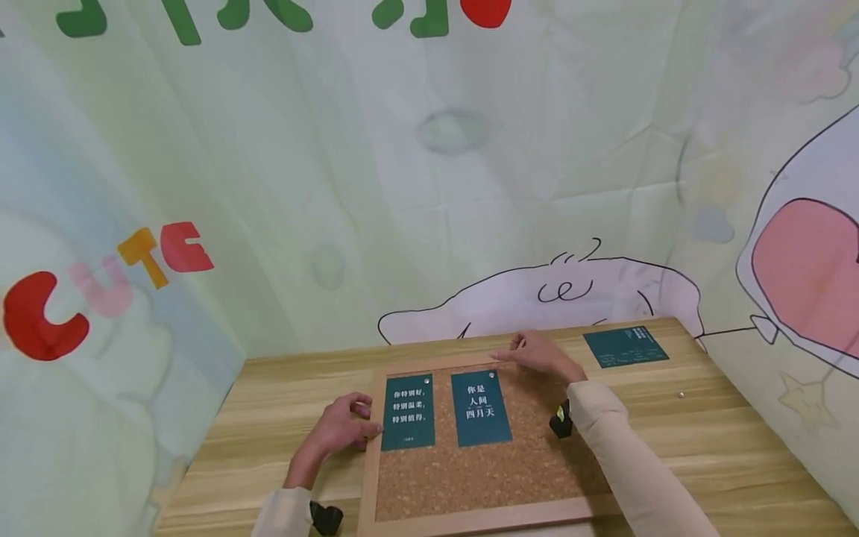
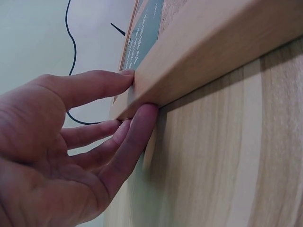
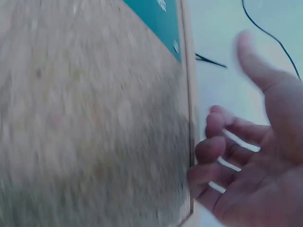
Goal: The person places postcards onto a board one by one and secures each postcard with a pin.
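A cork board [image 1: 463, 477] with a light wooden frame lies on the table, two teal cards with white writing on it. The left card [image 1: 408, 432] and the right card [image 1: 482, 429] each have a small pin in the upper right corner. My left hand [image 1: 341, 426] grips the frame's left side. In the left wrist view its thumb [image 2: 102, 87] presses the frame's face, and its fingers meet the outer edge. Over the far edge of the frame, my right hand [image 1: 533, 352] holds nothing, its thumb extended and fingers loosely bent in the right wrist view.
A third teal card [image 1: 625, 347] lies on the wooden table [image 1: 288, 380] at the back right. In front of it is a small shiny pin [image 1: 681, 395]. A printed cloth [image 1: 302, 186] hangs behind the table.
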Demonstrator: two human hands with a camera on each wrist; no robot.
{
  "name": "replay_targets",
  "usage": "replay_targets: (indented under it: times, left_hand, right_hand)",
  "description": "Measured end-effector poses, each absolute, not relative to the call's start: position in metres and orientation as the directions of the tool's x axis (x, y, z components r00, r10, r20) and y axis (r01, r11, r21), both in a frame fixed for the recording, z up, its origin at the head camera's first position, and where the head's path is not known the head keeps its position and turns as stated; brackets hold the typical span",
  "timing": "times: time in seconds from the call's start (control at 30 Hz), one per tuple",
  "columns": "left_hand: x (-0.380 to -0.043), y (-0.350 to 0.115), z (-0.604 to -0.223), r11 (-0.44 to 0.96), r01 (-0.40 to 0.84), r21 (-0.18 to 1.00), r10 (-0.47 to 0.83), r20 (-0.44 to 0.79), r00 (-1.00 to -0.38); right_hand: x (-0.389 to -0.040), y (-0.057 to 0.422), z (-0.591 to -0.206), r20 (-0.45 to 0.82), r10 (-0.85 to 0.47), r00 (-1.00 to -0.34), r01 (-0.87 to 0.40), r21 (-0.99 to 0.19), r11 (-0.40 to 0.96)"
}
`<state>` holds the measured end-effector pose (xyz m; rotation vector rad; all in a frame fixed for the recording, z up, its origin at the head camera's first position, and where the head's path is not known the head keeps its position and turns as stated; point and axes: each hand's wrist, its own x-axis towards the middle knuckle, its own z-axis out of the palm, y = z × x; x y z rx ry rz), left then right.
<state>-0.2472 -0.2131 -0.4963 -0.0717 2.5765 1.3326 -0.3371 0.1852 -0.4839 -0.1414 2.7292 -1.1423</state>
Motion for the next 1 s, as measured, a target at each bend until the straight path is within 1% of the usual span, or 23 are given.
replay_targets:
  times: [0.1, 0.23, 0.3, 0.4, 0.5, 0.67, 0.83, 1.0]
  left_hand:
    - [-0.248, -0.212, -0.495, 0.585, -0.153, 0.796, 0.065, -0.234, -0.97]
    - [-0.248, -0.212, -0.495, 0.579, -0.163, 0.799, 0.057, -0.239, -0.969]
    - [-0.248, -0.212, -0.495, 0.578, -0.157, 0.801, 0.064, -0.236, -0.97]
    - [-0.248, -0.212, -0.496, 0.57, -0.162, 0.805, 0.062, -0.239, -0.969]
    - [-0.248, -0.212, -0.496, 0.572, -0.16, 0.805, 0.063, -0.238, -0.969]
    - [-0.249, -0.212, -0.495, 0.573, -0.163, 0.803, 0.062, -0.241, -0.968]
    - [-0.249, -0.212, -0.495, 0.576, -0.172, 0.799, 0.057, -0.249, -0.967]
    - [-0.248, -0.212, -0.495, 0.579, -0.177, 0.796, 0.056, -0.255, -0.965]
  right_hand:
    - [-0.342, 0.201, -0.48, -0.045, -0.148, -0.988, -0.063, -0.754, 0.654]
    - [-0.348, 0.227, -0.472, 0.047, -0.12, -0.992, -0.115, -0.745, 0.658]
    - [-0.349, 0.241, -0.467, 0.073, -0.109, -0.991, -0.128, -0.737, 0.664]
    - [-0.349, 0.266, -0.464, 0.081, -0.08, -0.993, -0.114, -0.702, 0.703]
    - [-0.346, 0.29, -0.463, 0.078, -0.038, -0.996, -0.08, -0.648, 0.757]
    - [-0.332, 0.325, -0.464, 0.034, 0.034, -0.999, 0.009, -0.559, 0.829]
    - [-0.321, 0.352, -0.484, -0.013, 0.065, -0.998, 0.063, -0.508, 0.859]
    - [-0.313, 0.369, -0.501, -0.07, 0.109, -0.992, 0.129, -0.449, 0.884]
